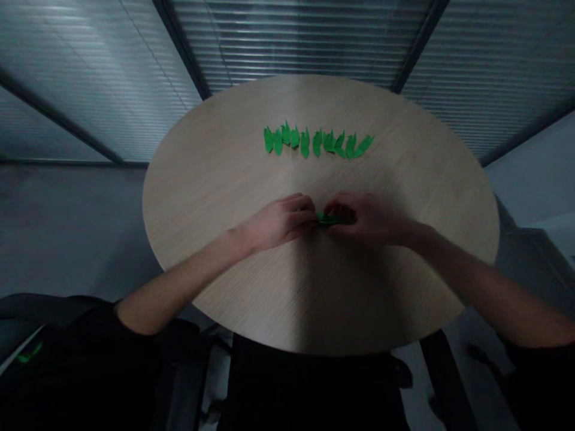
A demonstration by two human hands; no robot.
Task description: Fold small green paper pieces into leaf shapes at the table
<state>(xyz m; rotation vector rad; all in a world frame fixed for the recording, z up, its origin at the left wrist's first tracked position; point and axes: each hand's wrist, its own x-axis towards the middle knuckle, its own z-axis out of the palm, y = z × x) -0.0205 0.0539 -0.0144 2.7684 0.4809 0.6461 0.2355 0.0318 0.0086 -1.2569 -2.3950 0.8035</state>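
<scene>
Between my hands, low over the middle of the table, is a small piece of folded green paper (pixel 329 219). My left hand (pixel 291 218) grips its left end with the fingers closed together. On the other side, my right hand (pixel 359 216) pinches the right end between curled fingers and thumb. Both hands hide much of the piece, so its full shape does not show. Farther back, several small green folded-paper figures (pixel 305 143) with pointed tips stand or lie in an uneven row.
The light wooden table (pixel 215 161) is round-edged. Behind it rise glass panels with blinds (pixel 296 36) and dark frames. A dark chair part (pixel 444 371) shows at the lower right, below the table's near edge.
</scene>
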